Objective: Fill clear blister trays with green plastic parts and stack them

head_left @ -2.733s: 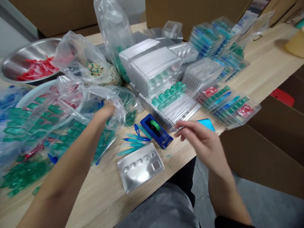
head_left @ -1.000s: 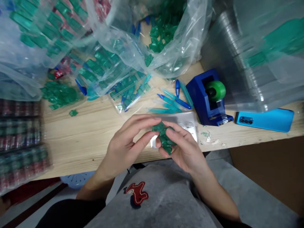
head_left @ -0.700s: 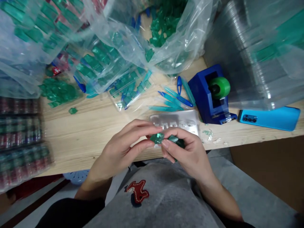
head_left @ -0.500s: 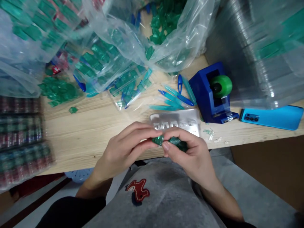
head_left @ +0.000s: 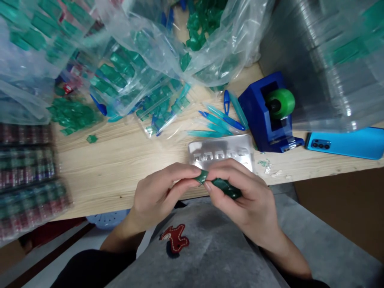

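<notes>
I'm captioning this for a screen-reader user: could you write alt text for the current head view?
A person's left hand pinches a small green piece close beside the right hand, which grips more green plastic. Beyond them a clear tray lies on a wooden table, with a blue tape dispenser and a blue phone to its right.

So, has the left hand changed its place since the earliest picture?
Yes. The left hand has come out of the clear plastic bag toward the near edge of the table; it is now nearer that edge than the blue tape dispenser.
</notes>
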Motion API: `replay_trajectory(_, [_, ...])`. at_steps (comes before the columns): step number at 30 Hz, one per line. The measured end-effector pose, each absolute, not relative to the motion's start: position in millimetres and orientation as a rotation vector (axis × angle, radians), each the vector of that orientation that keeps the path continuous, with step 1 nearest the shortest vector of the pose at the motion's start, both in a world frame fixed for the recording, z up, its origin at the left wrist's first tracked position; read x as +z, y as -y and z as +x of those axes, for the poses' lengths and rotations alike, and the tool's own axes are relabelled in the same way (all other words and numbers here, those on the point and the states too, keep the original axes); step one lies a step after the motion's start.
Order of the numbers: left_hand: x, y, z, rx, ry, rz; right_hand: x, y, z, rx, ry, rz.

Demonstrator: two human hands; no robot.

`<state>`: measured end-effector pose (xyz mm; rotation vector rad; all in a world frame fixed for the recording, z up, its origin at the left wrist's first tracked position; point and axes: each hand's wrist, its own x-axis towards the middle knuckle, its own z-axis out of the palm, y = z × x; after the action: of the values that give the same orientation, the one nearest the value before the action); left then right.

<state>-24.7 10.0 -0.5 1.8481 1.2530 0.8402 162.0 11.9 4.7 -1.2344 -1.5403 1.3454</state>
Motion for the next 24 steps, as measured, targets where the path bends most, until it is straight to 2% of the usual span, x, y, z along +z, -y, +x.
replay_trajectory(8, [8, -10, -25, 0.546, -1.211, 2.206, -1, -7, 161, 1.230, 1.664, -1.238])
replay_trajectory(13, [3, -14, -22, 0.584, -1.182, 2.390, -5, -8, 150, 1.151, 1.640, -1.292])
replay_trajectory(20, [10, -11, -12, 0.518, -1.365, 2.219, -1, -9, 148, 1.101, 1.564, -1.259])
replay_trajectory(24, [6, 0, -12, 0.766, -1.555, 2.104, 2, -10, 151, 1.153, 1.508, -1.280])
